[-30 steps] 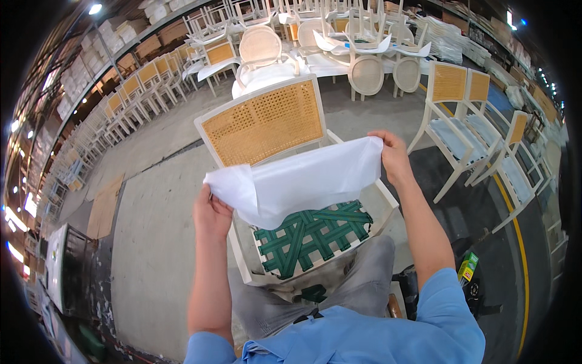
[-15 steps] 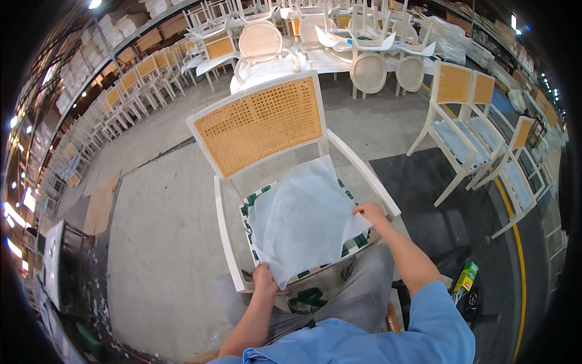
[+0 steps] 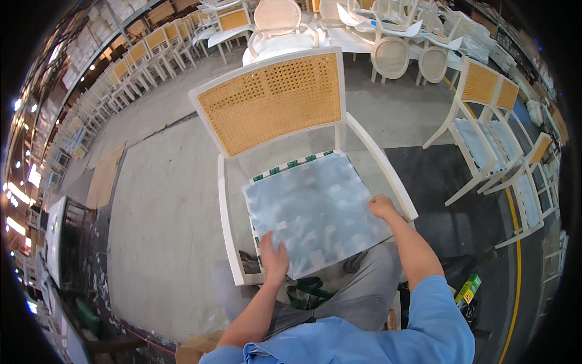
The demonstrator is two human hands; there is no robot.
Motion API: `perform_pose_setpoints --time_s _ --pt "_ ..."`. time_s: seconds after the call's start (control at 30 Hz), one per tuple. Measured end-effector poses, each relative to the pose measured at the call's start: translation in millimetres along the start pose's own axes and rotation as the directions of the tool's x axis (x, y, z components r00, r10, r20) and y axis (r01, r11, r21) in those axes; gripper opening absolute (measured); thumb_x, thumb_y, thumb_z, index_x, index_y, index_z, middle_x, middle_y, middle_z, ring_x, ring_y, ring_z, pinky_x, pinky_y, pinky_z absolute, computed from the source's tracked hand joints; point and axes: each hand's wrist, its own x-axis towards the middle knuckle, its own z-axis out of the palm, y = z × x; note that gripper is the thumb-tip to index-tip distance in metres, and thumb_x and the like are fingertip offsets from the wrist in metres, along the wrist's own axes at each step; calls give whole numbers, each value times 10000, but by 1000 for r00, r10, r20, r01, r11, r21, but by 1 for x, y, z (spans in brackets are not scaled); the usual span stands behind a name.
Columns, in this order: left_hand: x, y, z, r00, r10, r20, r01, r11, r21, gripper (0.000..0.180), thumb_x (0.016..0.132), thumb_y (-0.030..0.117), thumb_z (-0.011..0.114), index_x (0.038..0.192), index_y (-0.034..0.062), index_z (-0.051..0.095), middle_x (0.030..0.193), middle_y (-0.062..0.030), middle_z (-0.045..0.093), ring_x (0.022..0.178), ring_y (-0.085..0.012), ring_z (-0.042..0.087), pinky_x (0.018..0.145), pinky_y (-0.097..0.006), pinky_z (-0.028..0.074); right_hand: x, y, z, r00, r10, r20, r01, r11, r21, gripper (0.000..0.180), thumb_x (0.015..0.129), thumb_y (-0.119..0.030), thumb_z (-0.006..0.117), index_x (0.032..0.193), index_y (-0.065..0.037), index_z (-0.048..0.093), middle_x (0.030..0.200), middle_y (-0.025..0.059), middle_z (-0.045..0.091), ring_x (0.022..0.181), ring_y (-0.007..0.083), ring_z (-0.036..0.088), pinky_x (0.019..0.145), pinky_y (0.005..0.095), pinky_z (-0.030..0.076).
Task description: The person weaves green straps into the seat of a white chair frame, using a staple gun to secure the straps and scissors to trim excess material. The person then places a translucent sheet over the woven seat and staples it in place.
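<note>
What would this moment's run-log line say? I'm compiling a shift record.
left hand: flat on thin translucent sheet | right hand: on sheet's right edge | sheet: covering white cane-backed armchair seat

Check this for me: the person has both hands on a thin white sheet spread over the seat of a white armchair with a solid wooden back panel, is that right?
Not quite. The head view shows the armchair has a woven cane back panel, not solid wood. The rest holds: the left hand and right hand both press on the thin white sheet spread over the seat.
</note>
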Motion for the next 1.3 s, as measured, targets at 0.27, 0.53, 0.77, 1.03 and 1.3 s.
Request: perform_pose_setpoints --time_s 0.27,0.53,0.77,1.03,1.3 --pt "8 -3 8 902 -152 405 -68 875 479 738 937 367 623 1527 23 344 1608 -241 292 1481 -461 272 1201 -547 247 -7 -16 15 992 26 -124 -33 998 -56 281 811 -248 744 1010 -50 751 1035 185 737 1054 360 686 926 438 542" --pt "23 -17 3 883 -201 423 -32 875 483 801 952 401 606 1568 13 274 1643 -252 204 1518 -460 177 1235 -535 161 -21 -19 16 978 -94 -189 74 991 -108 414 869 -235 695 1228 -30 676 1382 224 554 1256 364 556 1035 440 471" --pt "25 -11 18 902 -210 378 2 876 482 815 952 396 610 1581 21 251 1653 -270 139 1525 -467 136 1235 -529 157 -37 -11 56 977 -198 -80 194 979 -58 568 981 -264 573 1459 18 453 1568 230 360 1437 398 362 1161 460 347" --pt "53 -6 30 956 -111 270 -12 908 418 757 966 383 592 1554 3 305 1615 -290 242 1484 -505 225 1216 -551 196 -50 -23 52 962 -256 -94 251 966 -57 622 1000 -277 563 1495 58 392 1590 265 321 1480 408 302 1207 454 277" --pt "157 -8 58 989 -116 93 58 876 479 674 1017 408 489 1572 66 315 1644 -214 245 1498 -481 212 1225 -545 181 -24 -47 51 967 -250 -59 248 968 -28 709 1033 -380 499 1566 27 273 1657 244 177 1544 395 149 1242 506 160"
